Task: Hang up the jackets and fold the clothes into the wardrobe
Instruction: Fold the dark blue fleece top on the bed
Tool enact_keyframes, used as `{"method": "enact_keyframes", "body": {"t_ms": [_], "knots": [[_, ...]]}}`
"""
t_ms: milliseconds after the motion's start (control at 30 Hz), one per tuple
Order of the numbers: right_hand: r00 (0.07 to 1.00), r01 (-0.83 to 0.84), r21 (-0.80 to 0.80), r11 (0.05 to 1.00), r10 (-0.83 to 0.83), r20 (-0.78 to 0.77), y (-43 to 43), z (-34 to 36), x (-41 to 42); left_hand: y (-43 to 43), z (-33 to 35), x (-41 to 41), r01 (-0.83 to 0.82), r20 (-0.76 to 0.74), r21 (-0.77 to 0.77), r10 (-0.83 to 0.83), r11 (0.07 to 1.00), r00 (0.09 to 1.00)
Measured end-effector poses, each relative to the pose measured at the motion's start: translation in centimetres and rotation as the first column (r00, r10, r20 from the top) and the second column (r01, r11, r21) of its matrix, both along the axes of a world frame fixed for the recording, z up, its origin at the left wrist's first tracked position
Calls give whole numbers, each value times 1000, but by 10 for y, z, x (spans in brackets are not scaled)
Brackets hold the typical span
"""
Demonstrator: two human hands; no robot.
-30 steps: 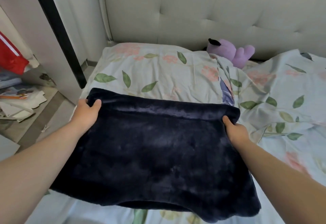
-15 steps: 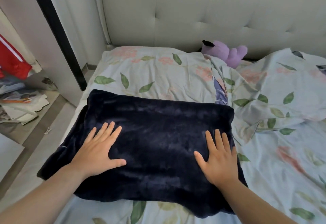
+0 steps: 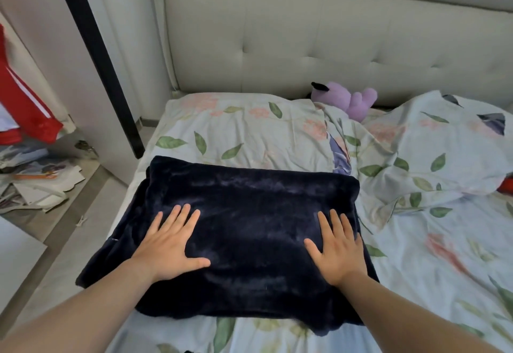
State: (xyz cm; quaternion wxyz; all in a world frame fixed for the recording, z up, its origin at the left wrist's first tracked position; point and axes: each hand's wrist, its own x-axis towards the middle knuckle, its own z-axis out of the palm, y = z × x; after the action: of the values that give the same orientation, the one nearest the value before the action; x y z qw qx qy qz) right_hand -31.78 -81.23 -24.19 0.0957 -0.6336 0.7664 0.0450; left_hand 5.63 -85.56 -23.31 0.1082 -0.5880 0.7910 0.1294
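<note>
bedroom, floral-sheeted bed fills most of the view. left hand lies flat on the folded navy fleece garment, palm down, fingers straight and a bit spread, thumb out toward the garment's middle; it grips nothing, just presses the fabric. right hand does the same on the garment's right part: flat, palm down, fingers straight, nothing held. both hands sit on the garment's near half, well apart, with bare forearms coming in from the bottom corners.

garment is a rough rectangle, several layers thick, lying on the sheet; its near-left corner drapes over the bed's edge toward the floor. just behind the garment is a floral pillow; touching its far edge or just short of it, cannot tell. right of the garment is a bunched floral duvet, its folds just beside the garment's right edge. further right of the garment a small red thing peeks from under the duvet, too hidden to tell what. well behind the garment, past the pillow, a purple plush toy leans against the tufted beige headboard.

left of the garment, across the floor: a black vertical strip on white panels, a red cloth with white stripes at the frame edge, and scattered papers under it.
</note>
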Motion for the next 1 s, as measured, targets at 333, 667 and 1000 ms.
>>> {"method": "enact_keyframes", "body": {"t_ms": [333, 667, 1000], "knots": [[669, 590, 17, 807, -501, 550, 39, 30, -7, 54, -8, 7, -73, -95, -3, 72, 997, 993], [-216, 251, 532, 809, -489, 845, 56, 116, -40, 35, 53, -75, -111, -601, 124, 164, 986, 782], [-397, 226, 364, 904, -256, 882, 98, 145, -40, 63, 33, -184, -15, -768, 542, 503, 840, 396]]}}
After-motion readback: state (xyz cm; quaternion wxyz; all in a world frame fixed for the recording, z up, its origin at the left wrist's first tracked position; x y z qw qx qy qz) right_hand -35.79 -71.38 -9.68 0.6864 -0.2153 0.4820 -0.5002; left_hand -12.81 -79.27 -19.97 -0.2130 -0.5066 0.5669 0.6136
